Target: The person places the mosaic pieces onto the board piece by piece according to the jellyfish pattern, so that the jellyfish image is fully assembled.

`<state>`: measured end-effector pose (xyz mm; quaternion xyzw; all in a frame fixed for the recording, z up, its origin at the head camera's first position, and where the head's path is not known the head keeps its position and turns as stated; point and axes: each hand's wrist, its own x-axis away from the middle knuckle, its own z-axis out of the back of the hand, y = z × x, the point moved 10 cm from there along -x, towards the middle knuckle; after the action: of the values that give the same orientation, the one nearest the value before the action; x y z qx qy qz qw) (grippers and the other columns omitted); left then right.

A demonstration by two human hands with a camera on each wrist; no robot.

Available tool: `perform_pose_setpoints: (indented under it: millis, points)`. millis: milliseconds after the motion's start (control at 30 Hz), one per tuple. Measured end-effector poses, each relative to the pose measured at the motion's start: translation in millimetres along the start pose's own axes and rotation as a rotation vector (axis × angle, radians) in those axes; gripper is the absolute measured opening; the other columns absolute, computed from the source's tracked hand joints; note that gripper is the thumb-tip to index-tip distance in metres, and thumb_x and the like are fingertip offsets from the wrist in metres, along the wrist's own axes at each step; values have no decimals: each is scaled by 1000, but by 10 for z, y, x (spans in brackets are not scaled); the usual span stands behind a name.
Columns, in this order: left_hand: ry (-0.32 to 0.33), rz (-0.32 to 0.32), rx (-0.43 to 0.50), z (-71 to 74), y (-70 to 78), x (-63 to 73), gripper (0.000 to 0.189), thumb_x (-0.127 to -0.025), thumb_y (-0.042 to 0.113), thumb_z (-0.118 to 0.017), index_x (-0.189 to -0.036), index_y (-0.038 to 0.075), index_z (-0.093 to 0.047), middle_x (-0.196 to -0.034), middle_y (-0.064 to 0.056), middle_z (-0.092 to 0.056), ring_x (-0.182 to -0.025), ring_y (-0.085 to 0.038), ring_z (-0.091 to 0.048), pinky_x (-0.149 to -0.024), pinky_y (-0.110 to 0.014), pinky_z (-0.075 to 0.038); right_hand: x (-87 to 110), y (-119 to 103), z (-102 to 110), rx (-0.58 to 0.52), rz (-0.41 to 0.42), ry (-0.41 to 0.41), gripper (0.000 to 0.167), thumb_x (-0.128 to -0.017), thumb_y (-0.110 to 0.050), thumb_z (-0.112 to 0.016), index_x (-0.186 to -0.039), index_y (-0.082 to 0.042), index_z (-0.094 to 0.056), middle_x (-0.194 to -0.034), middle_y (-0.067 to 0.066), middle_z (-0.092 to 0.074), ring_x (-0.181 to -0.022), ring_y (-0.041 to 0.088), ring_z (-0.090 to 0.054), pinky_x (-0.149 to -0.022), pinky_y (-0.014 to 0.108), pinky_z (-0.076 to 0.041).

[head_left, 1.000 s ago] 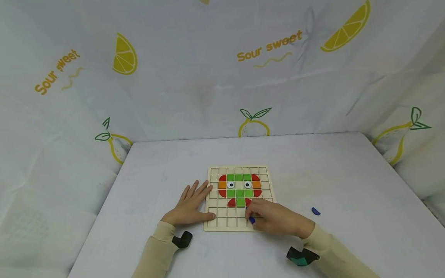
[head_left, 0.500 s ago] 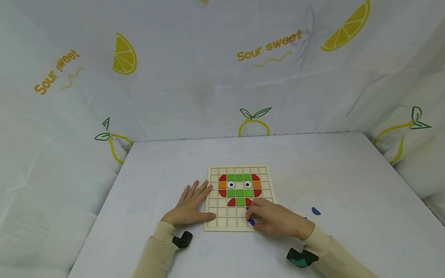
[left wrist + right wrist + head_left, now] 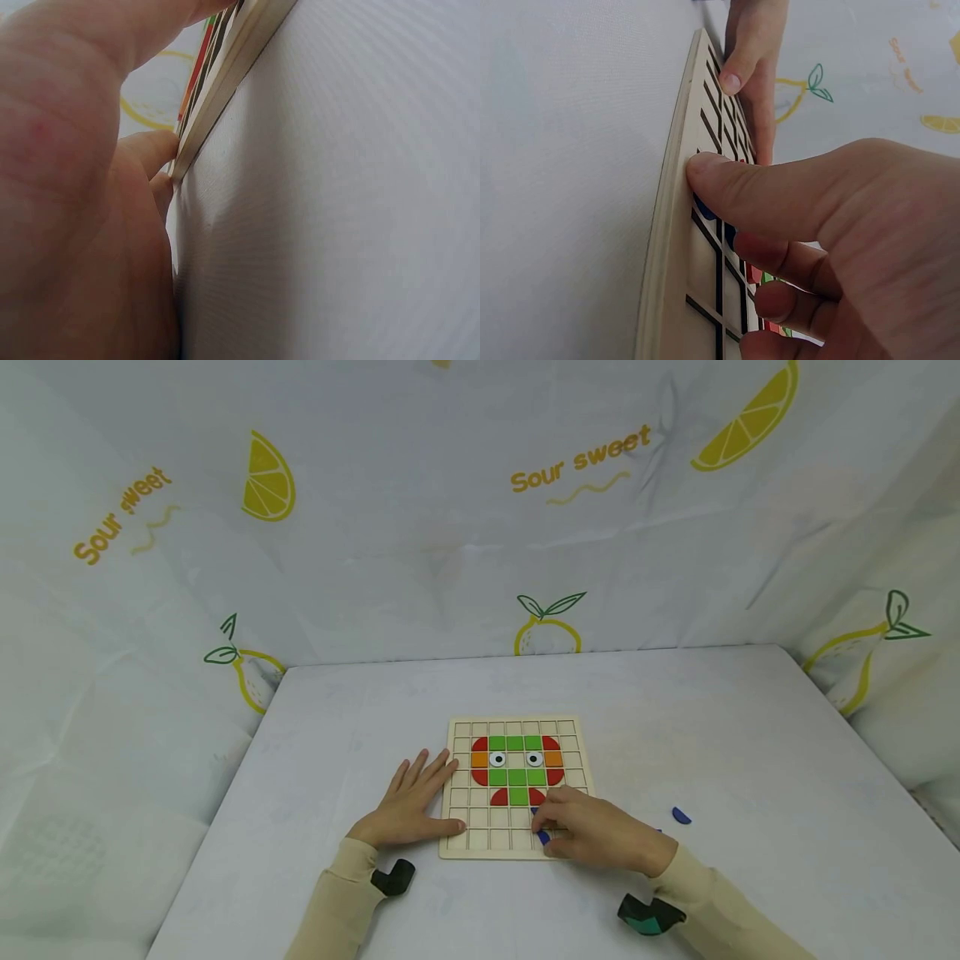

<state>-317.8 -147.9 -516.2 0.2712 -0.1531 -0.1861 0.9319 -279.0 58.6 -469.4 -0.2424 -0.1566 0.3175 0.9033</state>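
Note:
A square wooden grid board [image 3: 480, 843] lies on the table, bearing a pattern of green squares, red rounded pieces, orange squares and two eye tiles. My left hand [image 3: 408, 810] lies spread at its left edge, with fingertips and thumb on the rim. Low on the right side of the board, my right hand [image 3: 588, 828] holds a blue rounded tile [image 3: 543, 837] between thumb and bent fingers, down at a grid cell. In the right wrist view the thumb lies over that blue tile [image 3: 706, 208]. Another blue piece [image 3: 730, 235] sits by the index fingertip, partly hidden.
A loose blue half-round tile [image 3: 681, 816] lies on the white table [image 3: 735, 735] to the right of the board. A sliver of blue [image 3: 659, 830] shows just past the right wrist. Behind the table hangs a white lemon-print cloth [image 3: 420, 560].
My right hand has shifted only slightly at the same spot, and the blue tile has turned a little under its fingers. The blue sliver beside the wrist has come into view. My left hand stays still.

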Motion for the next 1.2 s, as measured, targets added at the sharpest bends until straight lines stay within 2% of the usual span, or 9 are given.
perform_pose_setpoints:
  millis: [167, 367, 533, 733, 1033, 1200]
  points:
    - [-11, 18, -6, -13, -23, -8, 98, -85, 59, -69, -164, 28, -18, -172, 11, -4, -160, -17, 12, -128, -45, 13, -8, 3, -2, -17, -3, -2, 18, -89, -21, -79, -106, -23, -74, -111, -12, -60, -100, 8, -49, -86, 24, -55]
    - [-12, 18, -13, -22, -41, -19, 99, -85, 60, -69, -164, 29, -18, -172, 13, -4, -160, -16, 12, -128, -45, 13, -9, -15, 1, -11, 25, -1, 19, -89, -20, -78, -107, -22, -73, -110, -10, -61, -100, 8, -49, -86, 24, -55]
    - [-16, 23, -13, -15, -28, -9, 99, -85, 59, -69, -164, 28, -18, -172, 11, -5, -160, -18, 11, -129, -46, 12, 1, -2, 6, -6, 17, -3, 22, -89, -19, -78, -110, -21, -73, -111, -11, -61, -101, 7, -49, -87, 23, -54]
    - [-11, 14, -4, 20, 15, 0, 98, -84, 59, -70, -163, 22, -24, -173, 3, -11, -161, -26, 6, -129, -52, 8, 4, 9, 13, 7, 30, 15, 21, -89, -18, -77, -110, -21, -73, -108, -12, -61, -97, 5, -48, -84, 21, -54]
    - [-16, 28, -23, 17, 8, 3, 97, -85, 59, -69, -163, 24, -24, -173, 5, -10, -161, -24, 7, -129, -52, 8, 6, 25, 29, -6, 30, 31, 22, -88, -18, -79, -109, -20, -72, -104, -11, -61, -94, 4, -48, -80, 19, -52]
    - [-13, 23, -16, 20, 14, 3, 96, -85, 58, -70, -163, 23, -25, -173, 4, -11, -161, -25, 6, -129, -52, 7, 42, 69, 141, -24, -4, 44, 24, -87, -18, -79, -111, -17, -72, -105, -10, -62, -96, 8, -50, -80, 21, -52]
